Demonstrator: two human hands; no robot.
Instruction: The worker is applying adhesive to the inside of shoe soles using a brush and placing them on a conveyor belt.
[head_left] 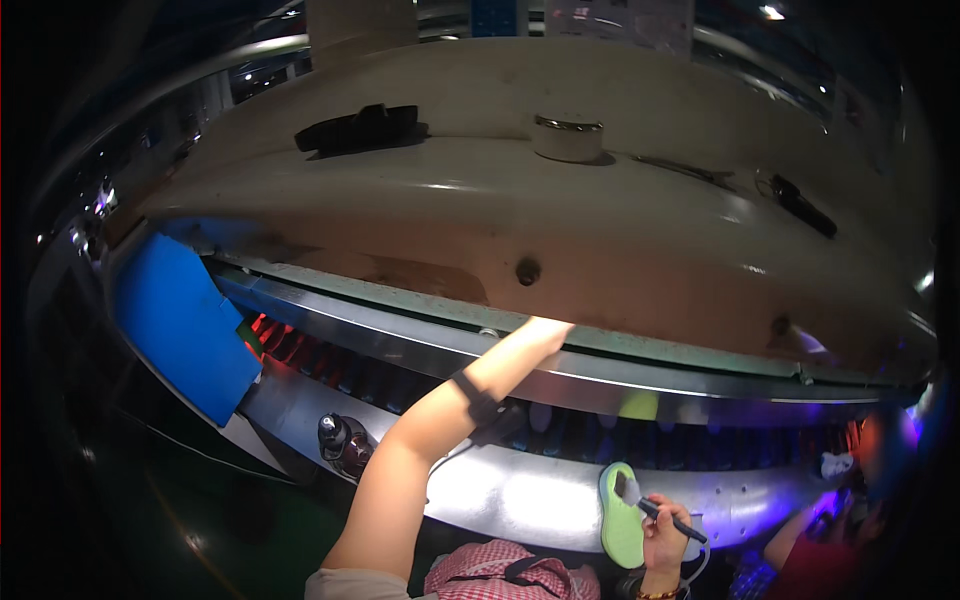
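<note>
My right hand is closed round the dark handle of a brush. Its pale bristles meet the upper end of a light green shoe sole, which lies beside the hand at the front edge of the metal ledge. Whether that hand's fingers also support the sole, I cannot tell. My left arm stretches forward over the conveyor, a black band round the forearm. At the lower edge of the hood, my left hand shows only in part; its fingers are hidden.
A large pale hood spans the far side, with a tape roll and dark tools on top. Below it runs a conveyor behind a metal ledge. A dark bottle and blue panel stand left; another person is right.
</note>
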